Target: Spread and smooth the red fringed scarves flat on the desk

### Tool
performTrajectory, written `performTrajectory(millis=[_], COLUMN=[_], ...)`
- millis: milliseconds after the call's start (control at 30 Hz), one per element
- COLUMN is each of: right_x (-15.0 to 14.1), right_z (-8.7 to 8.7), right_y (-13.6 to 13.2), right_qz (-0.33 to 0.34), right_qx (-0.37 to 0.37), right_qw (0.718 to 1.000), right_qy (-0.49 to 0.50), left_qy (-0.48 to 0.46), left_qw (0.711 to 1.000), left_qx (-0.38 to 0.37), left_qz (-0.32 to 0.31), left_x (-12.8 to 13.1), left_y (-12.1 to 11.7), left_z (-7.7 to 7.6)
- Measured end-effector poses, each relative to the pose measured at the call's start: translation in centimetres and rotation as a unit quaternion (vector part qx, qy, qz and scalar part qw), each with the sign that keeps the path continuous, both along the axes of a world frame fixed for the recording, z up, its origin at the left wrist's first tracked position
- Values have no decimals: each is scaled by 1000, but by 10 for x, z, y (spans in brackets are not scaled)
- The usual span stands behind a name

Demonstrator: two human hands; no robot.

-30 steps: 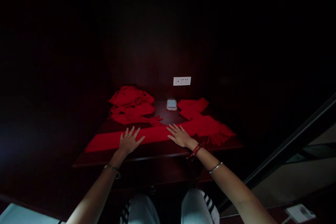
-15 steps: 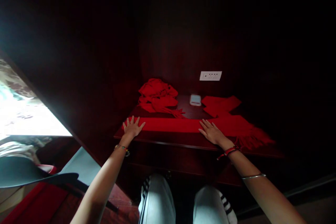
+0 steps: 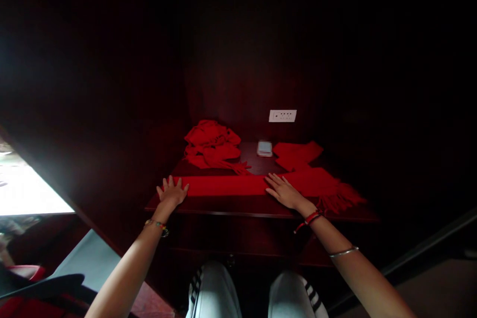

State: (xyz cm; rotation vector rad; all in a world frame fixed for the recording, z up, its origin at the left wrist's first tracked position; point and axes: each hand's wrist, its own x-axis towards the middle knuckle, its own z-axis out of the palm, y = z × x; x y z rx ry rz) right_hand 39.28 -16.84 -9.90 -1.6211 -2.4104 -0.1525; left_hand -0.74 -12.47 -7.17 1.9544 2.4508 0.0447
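A red fringed scarf point(image 3: 223, 185) lies in a flat strip along the front of a dark wooden shelf point(image 3: 231, 204). My left hand point(image 3: 172, 193) rests flat on its left end, fingers spread. Palm down, my right hand point(image 3: 285, 192) lies on the strip farther right, fingers stretched out, near the fringe point(image 3: 341, 196). Behind the right hand is a loosely folded red length point(image 3: 300, 154), which appears joined to the scarf. A crumpled heap of red cloth point(image 3: 212, 145) with a fringe sits at the back left; whether it is a separate scarf I cannot tell.
A small pale square object point(image 3: 265, 148) sits at the back of the shelf. Above it a white socket plate point(image 3: 282, 116) is on the dark back wall. A dark side panel point(image 3: 112, 159) stands on the left, with a grey chair point(image 3: 87, 261) beyond it.
My left hand has slid left along the scarf to its left end, and the strip looks straighter. My right hand stays on the scarf. The view swung left, then partly back.
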Motion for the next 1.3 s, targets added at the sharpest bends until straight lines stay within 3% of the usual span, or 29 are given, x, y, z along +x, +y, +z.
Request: performTrajectory(millis=[133, 267, 400, 533, 667, 800, 1000, 1100, 1300], right_x=[45, 98, 140, 163, 171, 170, 164, 161, 156], right_z=[24, 34, 34, 38, 41, 42, 45, 48, 52], right_y=[6, 8, 5, -1, -7, -7, -8, -10, -14], right_qz=[-45, -90, -138, -162, -129, -132, -85, -68, -46], right_qx=[38, 0, -72, -94, -146, -147, -81, -63, -29], right_qw=[998, 996, 988, 978, 970, 974, 992, 995, 998], right_qy=[3, -9, 17, 91, 147, 113, 43, 29, -4], left_qy=[-6, -18, -12, -14, -5, 16, 11, 9, 51], left_qw=[994, 969, 962, 960, 961, 953, 880, 850, 858], left_qx=[33, -3, -18, 10, 16, 52, 82, 103, 82], left_qz=[-107, -247, -271, -280, -276, -297, -468, -516, -504], left_x=[48, 88, 99, 92, 91, 89, 62, 48, 42], left_y=[10, 26, 36, 40, 39, 33, 25, 27, 24], left_z=[12, 2, -17, -25, -23, -22, -18, -14, 3])
